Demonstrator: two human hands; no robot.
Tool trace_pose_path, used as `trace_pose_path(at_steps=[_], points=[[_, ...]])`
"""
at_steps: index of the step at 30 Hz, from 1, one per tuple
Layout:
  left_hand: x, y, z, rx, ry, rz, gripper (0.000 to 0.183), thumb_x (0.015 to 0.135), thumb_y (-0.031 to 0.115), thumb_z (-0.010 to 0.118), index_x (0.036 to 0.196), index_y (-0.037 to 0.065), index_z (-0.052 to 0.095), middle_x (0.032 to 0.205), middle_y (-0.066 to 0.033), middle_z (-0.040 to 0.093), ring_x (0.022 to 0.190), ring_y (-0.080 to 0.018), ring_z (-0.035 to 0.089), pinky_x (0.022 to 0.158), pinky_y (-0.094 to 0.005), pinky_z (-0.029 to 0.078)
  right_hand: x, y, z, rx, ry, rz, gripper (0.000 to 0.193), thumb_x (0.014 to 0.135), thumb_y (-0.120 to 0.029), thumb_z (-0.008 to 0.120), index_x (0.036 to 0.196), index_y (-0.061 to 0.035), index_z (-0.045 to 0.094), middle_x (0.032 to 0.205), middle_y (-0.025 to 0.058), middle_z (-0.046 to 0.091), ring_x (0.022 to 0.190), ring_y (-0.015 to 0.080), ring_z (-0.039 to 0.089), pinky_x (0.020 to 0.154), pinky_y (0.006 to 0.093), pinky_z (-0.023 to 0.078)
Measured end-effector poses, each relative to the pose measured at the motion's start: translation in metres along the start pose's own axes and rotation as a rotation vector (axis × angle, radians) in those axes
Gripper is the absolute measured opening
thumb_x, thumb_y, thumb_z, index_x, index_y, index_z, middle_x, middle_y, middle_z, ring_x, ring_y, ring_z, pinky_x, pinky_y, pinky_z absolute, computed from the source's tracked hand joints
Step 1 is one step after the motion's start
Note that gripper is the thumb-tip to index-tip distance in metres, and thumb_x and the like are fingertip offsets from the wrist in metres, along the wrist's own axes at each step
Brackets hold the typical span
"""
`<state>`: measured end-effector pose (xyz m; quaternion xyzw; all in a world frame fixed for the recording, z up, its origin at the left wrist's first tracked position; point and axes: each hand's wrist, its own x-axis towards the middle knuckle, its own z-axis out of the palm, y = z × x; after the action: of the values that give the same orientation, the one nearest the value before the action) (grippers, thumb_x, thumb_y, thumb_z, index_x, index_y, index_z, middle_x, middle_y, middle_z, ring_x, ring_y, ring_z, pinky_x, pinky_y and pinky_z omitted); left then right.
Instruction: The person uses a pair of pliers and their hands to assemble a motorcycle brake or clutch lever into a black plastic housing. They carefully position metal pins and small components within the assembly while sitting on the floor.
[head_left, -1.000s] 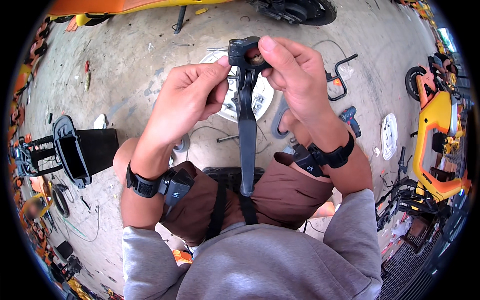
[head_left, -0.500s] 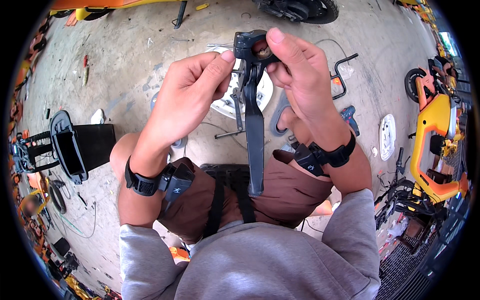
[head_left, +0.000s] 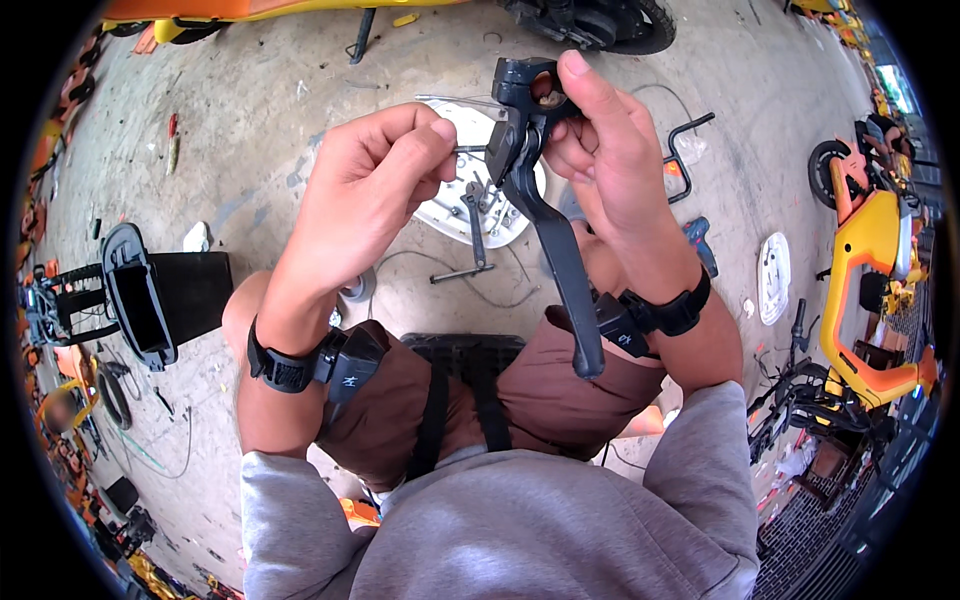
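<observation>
My right hand (head_left: 620,160) pinches the clamp end of a black brake lever (head_left: 567,265) between thumb and fingers. The lever's long blade slants down and to the right, above my right thigh. My left hand (head_left: 370,190) is closed, thumb against forefinger, on a thin dark rod (head_left: 470,149). The rod's far end meets the left side of the lever's body; its exact kind is too small to tell. Below the hands, a white tray (head_left: 440,222) on the floor holds several small metal parts and an adjustable wrench (head_left: 474,215).
A T-shaped metal tool (head_left: 462,272) lies at the tray's near edge. Past my right wrist are a power drill (head_left: 703,245), a bent black bar (head_left: 683,155) and a second white tray (head_left: 774,278). A black bin-like part (head_left: 140,300) stands left. Yellow two-wheelers (head_left: 845,300) surround the area.
The brake lever has tilted, its blade end swinging right, and its clamp has shifted slightly right with my right hand. My left hand has drawn a little left, exposing the thin rod.
</observation>
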<state>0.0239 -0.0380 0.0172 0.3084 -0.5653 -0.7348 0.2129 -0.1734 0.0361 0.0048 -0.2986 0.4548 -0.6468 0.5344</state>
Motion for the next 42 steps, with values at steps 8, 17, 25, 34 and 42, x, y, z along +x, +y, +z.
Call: trace_pose_path(at_steps=[8,17,25,34,42], points=[[0.003,-0.004,0.002,-0.059,-0.097,-0.029,0.025,0.104,0.028,0.047,0.095,0.005,0.054,0.074,0.0019,0.05,0.051,-0.0005,0.027,0.043,-0.0178,0.018,-0.001,0.002,0.005,0.008,0.042,0.041,0.037,0.093,-0.035,0.066,0.091,0.0019,0.07,0.062,-0.0003,0.053,0.042,0.0002,0.032,0.04,0.0197,0.02],[-0.003,0.008,0.005,-0.199,-0.158,-0.304,0.022,0.107,0.027,0.038,0.102,0.009,0.048,0.101,-0.0188,0.066,0.043,-0.0006,0.021,0.038,-0.0172,0.014,-0.003,0.001,0.004,-0.162,0.16,-0.1,0.036,0.091,-0.033,0.07,0.093,0.0027,0.073,0.075,0.0021,0.065,0.066,0.005,0.053,0.058,0.0185,0.039],[0.003,-0.018,0.006,-0.728,-0.223,-0.291,0.023,0.107,0.028,0.035,0.1,0.007,0.043,0.102,-0.0268,0.056,0.045,-0.0018,0.029,0.035,-0.0139,0.02,0.003,0.007,0.0,-0.285,0.182,-0.176,0.041,0.092,-0.037,0.068,0.096,0.0037,0.072,0.079,0.0028,0.067,0.072,0.006,0.059,0.063,0.0194,0.043],[-0.001,-0.024,0.011,-0.846,-0.246,-0.187,0.022,0.104,0.024,0.043,0.099,0.004,0.05,0.08,-0.0081,0.049,0.046,-0.0063,0.029,0.038,-0.0202,0.021,0.001,0.009,-0.003,-0.224,0.103,-0.182,0.038,0.095,-0.035,0.064,0.103,0.0021,0.07,0.081,0.0045,0.068,0.061,0.0021,0.051,0.053,0.0181,0.037],[-0.009,-0.022,0.003,-0.136,-0.359,-0.001,0.029,0.101,0.024,0.053,0.086,0.0,0.056,0.065,0.0018,0.045,0.053,-0.0068,0.036,0.05,-0.0246,0.03,0.006,-0.002,-0.01,0.004,0.107,-0.082,0.04,0.1,-0.037,0.054,0.105,0.0012,0.065,0.081,0.0092,0.062,0.044,0.0013,0.029,0.041,0.0192,0.021]])
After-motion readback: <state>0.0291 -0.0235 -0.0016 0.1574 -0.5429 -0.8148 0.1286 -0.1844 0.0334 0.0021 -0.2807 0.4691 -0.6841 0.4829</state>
